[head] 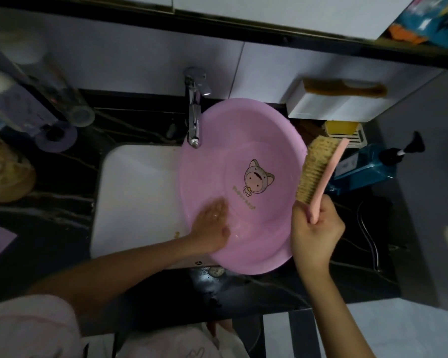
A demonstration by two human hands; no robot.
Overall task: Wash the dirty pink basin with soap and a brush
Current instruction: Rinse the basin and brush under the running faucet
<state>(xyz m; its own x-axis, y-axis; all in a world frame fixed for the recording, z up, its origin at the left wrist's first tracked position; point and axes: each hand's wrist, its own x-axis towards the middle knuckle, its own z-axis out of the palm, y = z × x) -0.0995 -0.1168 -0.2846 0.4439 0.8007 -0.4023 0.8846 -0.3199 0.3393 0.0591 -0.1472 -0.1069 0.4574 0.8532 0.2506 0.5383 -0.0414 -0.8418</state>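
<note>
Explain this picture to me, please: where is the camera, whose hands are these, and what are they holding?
There is no machine here. A person wears one wide-angle camera on the head, and it looks down at their own two hands. The big pink basin rests over a white sink, under a metal tap. The left hand lies flat, fingers straight, on the inside of the basin. The right hand grips the handle of a pink brush with pale bristles, held up at the basin's right edge. On the dark counter to the right is a blue pump bottle. The picture is dim and blurred at its edges.
</note>
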